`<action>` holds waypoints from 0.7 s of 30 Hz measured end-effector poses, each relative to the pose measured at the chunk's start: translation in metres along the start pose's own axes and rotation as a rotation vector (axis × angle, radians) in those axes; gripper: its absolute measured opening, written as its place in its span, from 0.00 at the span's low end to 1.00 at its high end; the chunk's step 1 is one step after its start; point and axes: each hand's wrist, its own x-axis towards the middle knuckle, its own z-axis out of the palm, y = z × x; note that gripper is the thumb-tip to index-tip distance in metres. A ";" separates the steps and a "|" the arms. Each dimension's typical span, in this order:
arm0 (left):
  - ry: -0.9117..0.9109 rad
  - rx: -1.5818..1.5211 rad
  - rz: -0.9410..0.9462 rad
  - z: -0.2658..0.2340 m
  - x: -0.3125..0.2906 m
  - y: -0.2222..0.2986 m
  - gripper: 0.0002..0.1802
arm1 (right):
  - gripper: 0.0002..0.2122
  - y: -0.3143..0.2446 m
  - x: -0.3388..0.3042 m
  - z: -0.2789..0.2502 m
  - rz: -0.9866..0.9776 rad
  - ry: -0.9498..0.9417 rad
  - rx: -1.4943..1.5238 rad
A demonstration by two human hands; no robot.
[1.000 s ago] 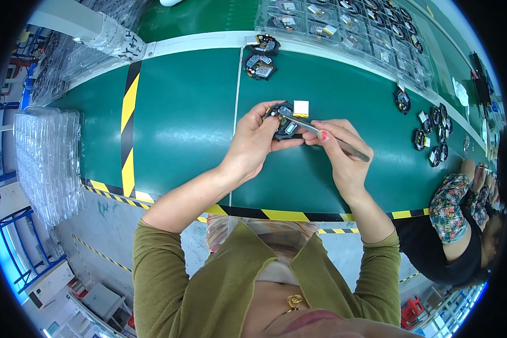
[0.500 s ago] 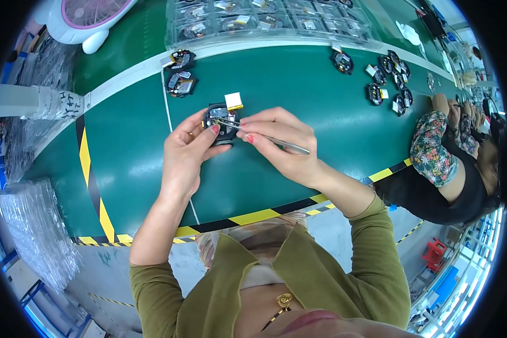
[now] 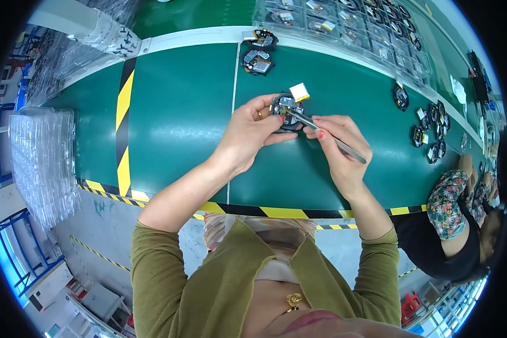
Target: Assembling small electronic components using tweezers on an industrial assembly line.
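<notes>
A person's two bare hands work over a green worktop, seen from above. The left hand holds a round black electronic module, its fingers closed around the left and near edges, thumb pressing the lower left. The module is in front of the person, near the middle of the worktop; whether it touches the surface cannot be told. Its component side faces up. Being roughly round, it has no clear long axis, but a white square piece sticks out at its far right edge, turned slightly askew.

The right hand pinches metal tweezers between thumb and fingers. Their long axis runs diagonally: the narrow tips point far left onto the module's face, and the blunt end points near right, toward the person. Whether the tips grip anything is too small to tell.

Beyond the hands, two similar modules lie by the far edge of the worktop; a loose cluster lies to the right. Clear trays of modules stand behind.
</notes>
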 end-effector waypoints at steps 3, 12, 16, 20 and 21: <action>-0.021 -0.028 -0.015 -0.002 0.002 0.001 0.19 | 0.06 0.000 0.001 0.000 -0.002 0.000 0.006; -0.044 0.349 0.075 0.002 -0.002 0.002 0.20 | 0.13 0.000 -0.001 -0.016 -0.229 0.108 -0.026; -0.160 0.762 0.355 0.006 -0.006 -0.004 0.18 | 0.12 -0.017 0.002 -0.016 0.058 0.090 -0.086; -0.156 0.845 0.465 0.010 -0.011 -0.002 0.15 | 0.11 -0.018 0.005 -0.009 0.378 -0.144 -0.038; -0.078 0.696 0.377 0.011 -0.010 -0.007 0.11 | 0.10 -0.014 0.004 -0.009 0.313 -0.145 -0.028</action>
